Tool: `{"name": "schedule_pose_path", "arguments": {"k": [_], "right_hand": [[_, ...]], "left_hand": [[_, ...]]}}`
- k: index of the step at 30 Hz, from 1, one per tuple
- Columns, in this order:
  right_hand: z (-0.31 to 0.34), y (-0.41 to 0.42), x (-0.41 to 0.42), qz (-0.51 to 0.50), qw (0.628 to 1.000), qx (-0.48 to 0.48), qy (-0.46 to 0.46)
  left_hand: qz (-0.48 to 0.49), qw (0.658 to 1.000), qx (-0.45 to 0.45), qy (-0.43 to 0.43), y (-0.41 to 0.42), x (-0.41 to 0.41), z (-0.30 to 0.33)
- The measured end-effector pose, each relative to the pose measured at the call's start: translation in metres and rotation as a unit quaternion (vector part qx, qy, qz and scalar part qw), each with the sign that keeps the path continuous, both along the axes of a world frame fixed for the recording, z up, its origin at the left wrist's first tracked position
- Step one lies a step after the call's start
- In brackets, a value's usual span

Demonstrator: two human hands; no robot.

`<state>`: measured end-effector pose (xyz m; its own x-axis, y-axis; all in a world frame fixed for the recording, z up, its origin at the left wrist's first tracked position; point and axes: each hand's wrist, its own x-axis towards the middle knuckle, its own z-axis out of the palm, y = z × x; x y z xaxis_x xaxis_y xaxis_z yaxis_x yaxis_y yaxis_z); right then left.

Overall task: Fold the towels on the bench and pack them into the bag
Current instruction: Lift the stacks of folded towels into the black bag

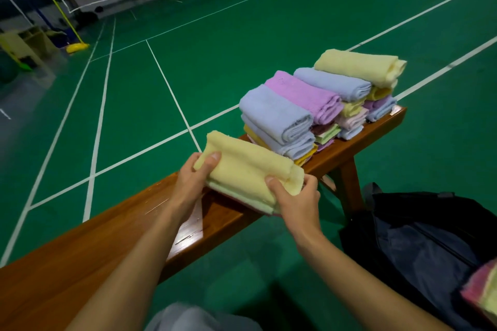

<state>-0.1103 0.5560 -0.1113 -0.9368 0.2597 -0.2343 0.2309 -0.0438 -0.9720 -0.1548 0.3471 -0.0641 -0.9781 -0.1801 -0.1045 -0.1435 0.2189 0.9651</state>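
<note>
A folded pale yellow towel (pixel 246 169) is held just above the wooden bench (pixel 107 239), with a pink edge showing under it. My left hand (pixel 195 179) grips its left end, thumb on top. My right hand (pixel 297 197) pinches its right end. Beyond it, further along the bench, stand stacks of folded towels (pixel 317 99) in blue, purple, yellow and pink. A dark bag (pixel 419 250) sits on the floor at the right, and pink and yellow towels (pixel 484 287) show in its opening at the frame edge.
The bench leg (pixel 347 183) stands between the bench and the bag. Green court floor (pixel 188 62) with white lines lies beyond the bench. Yellow net posts (pixel 76 47) and a shelf (pixel 24 43) stand far left.
</note>
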Motion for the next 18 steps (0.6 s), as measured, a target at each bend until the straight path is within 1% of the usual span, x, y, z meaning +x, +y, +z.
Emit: {"name": "schedule_pose_path", "arguments": {"k": [4, 7, 9, 13, 15, 18], "right_hand": [[-0.014, 0.040, 0.004, 0.017, 0.996, -0.088, 0.013], [-0.019, 0.081, 0.012, 0.047, 0.993, -0.107, 0.020], [-0.021, 0.120, 0.017, 0.082, 0.992, -0.092, 0.034], [-0.027, 0.220, 0.025, 0.143, 0.987, -0.035, 0.063], [-0.039, 0.267, 0.030, 0.146, 0.987, -0.006, 0.064], [-0.074, 0.323, 0.033, 0.135, 0.990, 0.035, 0.035]], "left_hand": [[0.022, 1.000, -0.002, 0.016, 0.022, 0.025, -0.006], [0.028, 0.999, 0.005, 0.021, 0.055, 0.047, -0.012], [0.018, 1.000, 0.014, 0.005, 0.082, 0.064, -0.018], [-0.059, 0.997, 0.018, -0.048, 0.144, 0.091, -0.040], [-0.079, 0.994, 0.027, -0.073, 0.183, 0.095, -0.062], [-0.090, 0.987, 0.061, -0.119, 0.240, 0.093, -0.104]]}}
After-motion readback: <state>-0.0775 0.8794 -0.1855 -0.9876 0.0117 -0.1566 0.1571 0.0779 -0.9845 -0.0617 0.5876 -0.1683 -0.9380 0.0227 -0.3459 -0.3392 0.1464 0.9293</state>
